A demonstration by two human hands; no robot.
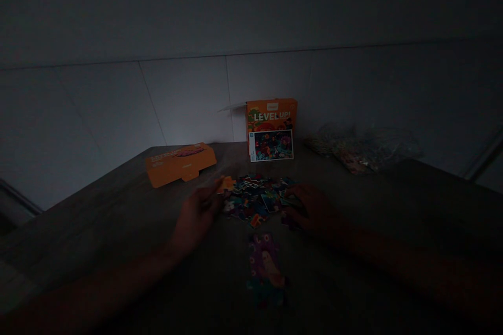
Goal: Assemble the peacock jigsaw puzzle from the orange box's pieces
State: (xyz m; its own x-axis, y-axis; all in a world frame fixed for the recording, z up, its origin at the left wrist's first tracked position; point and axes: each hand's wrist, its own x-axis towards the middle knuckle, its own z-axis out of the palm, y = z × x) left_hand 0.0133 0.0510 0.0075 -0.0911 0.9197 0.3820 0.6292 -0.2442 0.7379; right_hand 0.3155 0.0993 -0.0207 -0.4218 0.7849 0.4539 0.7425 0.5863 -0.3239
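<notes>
A heap of loose jigsaw puzzle pieces [251, 196] lies on the table. At its left edge my left hand [198, 214] is closed, fingertips pinched by an orange puzzle piece [226, 184] that it seems to hold. My right hand [312, 209] rests at the heap's right edge, thumb and fingers apart over several pieces; dimness hides whether it touches one firmly. Nearer to me lies a joined puzzle section [266, 269], purple with a pale figure and teal at the bottom.
Behind the heap an orange puzzle box [271, 115] stands upright, flap out to the left, with a picture card [274, 145] leaning on its front. An orange box lid [181, 164] lies at left. Clear plastic bags of pieces [357, 149] sit at right on the dim grey table [98, 225].
</notes>
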